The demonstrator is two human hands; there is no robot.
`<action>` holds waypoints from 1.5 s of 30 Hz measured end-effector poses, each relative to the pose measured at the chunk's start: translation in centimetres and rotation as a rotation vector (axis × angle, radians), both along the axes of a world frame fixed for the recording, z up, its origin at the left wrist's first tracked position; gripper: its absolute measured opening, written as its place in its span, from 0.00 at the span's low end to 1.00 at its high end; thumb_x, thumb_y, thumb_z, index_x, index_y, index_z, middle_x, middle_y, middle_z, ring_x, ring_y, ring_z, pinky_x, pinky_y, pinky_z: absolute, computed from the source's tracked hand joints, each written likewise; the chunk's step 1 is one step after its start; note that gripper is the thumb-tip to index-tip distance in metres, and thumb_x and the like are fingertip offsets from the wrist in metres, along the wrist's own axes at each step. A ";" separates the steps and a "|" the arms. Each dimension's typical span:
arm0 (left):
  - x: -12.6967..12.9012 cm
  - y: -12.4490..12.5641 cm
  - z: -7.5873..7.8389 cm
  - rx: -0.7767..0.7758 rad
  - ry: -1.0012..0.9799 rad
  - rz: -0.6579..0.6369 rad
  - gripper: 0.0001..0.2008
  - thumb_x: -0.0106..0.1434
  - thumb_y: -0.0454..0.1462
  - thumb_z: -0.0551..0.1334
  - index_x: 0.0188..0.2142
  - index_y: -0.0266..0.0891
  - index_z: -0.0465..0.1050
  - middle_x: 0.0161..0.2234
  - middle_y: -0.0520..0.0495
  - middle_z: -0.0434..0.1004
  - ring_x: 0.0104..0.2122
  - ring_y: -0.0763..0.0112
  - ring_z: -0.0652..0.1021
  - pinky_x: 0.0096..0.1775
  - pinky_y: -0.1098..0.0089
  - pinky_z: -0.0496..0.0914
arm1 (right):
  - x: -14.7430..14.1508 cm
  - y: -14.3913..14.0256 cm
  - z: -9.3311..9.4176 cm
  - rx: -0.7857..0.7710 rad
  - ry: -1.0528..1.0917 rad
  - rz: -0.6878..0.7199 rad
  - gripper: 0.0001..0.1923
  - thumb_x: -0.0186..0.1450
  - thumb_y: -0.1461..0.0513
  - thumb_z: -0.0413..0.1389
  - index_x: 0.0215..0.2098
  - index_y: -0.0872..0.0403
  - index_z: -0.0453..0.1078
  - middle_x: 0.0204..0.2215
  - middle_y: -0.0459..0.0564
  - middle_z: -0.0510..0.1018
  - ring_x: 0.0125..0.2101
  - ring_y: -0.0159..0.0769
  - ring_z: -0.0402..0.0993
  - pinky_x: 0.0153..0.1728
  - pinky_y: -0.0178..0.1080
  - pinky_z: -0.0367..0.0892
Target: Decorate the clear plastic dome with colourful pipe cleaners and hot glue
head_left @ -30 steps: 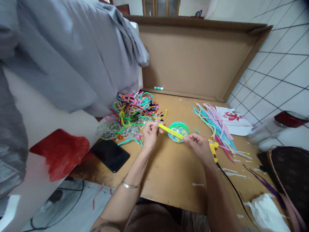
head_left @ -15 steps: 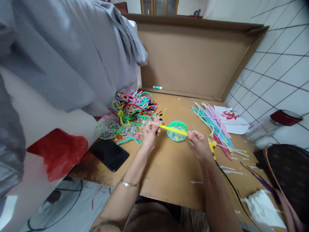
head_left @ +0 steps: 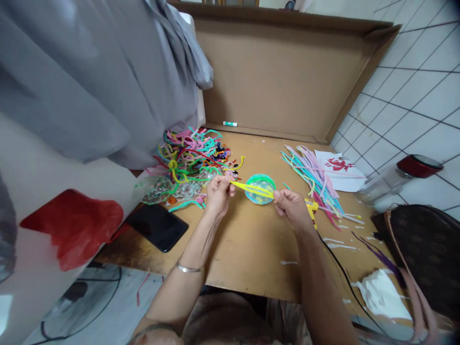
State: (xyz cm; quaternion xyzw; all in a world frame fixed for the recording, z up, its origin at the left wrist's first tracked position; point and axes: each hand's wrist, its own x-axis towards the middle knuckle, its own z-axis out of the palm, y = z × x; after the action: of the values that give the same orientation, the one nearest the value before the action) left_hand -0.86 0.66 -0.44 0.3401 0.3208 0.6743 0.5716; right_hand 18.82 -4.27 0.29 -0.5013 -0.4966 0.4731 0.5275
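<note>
Hands pinch opposite ends of a yellow pipe cleaner (head_left: 251, 188), held taut above the worktop (head_left: 251, 244). Left hand (head_left: 218, 193) grips the left end between thumb and fingers; right hand (head_left: 292, 207) is closed on the right end. Strand spans a green round container (head_left: 259, 189) lying just beyond it. Tangled pipe cleaner pile (head_left: 192, 155) sits far left; straight bundle (head_left: 314, 179) right. Yellow glue gun (head_left: 311, 209) lies just beside the right hand. Black phone (head_left: 157, 226) near left.
</note>
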 end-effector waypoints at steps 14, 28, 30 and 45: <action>0.3 -0.4 0.0 -0.018 -0.043 -0.057 0.17 0.46 0.39 0.73 0.23 0.37 0.65 0.21 0.56 0.72 0.17 0.83 0.70 0.20 0.80 0.66 | -0.2 0.2 0.5 0.059 0.189 -0.057 0.18 0.52 0.49 0.63 0.23 0.52 0.64 0.13 0.38 0.66 0.15 0.25 0.58 0.19 0.31 0.54; 0.8 -0.5 0.9 -0.259 -0.160 -0.121 0.10 0.50 0.30 0.69 0.23 0.34 0.68 0.19 0.55 0.72 0.17 0.85 0.71 0.20 0.86 0.69 | -0.4 0.4 0.2 0.114 0.349 -0.170 0.16 0.50 0.53 0.65 0.21 0.53 0.65 0.38 0.50 0.79 0.24 0.27 0.70 0.24 0.34 0.68; 0.9 -0.6 0.9 -0.281 -0.164 -0.110 0.10 0.51 0.29 0.70 0.23 0.34 0.68 0.19 0.54 0.72 0.17 0.86 0.72 0.21 0.86 0.69 | -0.6 0.5 0.1 0.108 0.461 -0.142 0.16 0.49 0.55 0.66 0.21 0.52 0.64 0.37 0.49 0.80 0.24 0.28 0.72 0.24 0.34 0.70; 0.6 0.0 -0.2 -0.240 -0.179 -0.179 0.07 0.51 0.24 0.67 0.27 0.35 0.73 0.26 0.52 0.77 0.24 0.81 0.78 0.31 0.81 0.76 | 0.6 1.4 -1.8 0.074 0.586 -0.148 0.11 0.51 0.61 0.67 0.29 0.51 0.71 0.31 0.46 0.80 0.34 0.33 0.79 0.42 0.38 0.78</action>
State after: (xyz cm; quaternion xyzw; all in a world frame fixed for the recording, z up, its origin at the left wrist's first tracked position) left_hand -0.28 0.69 -0.68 0.2351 0.3154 0.6050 0.6923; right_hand 19.44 -2.82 -1.51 -0.3587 -0.3023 0.5395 0.6992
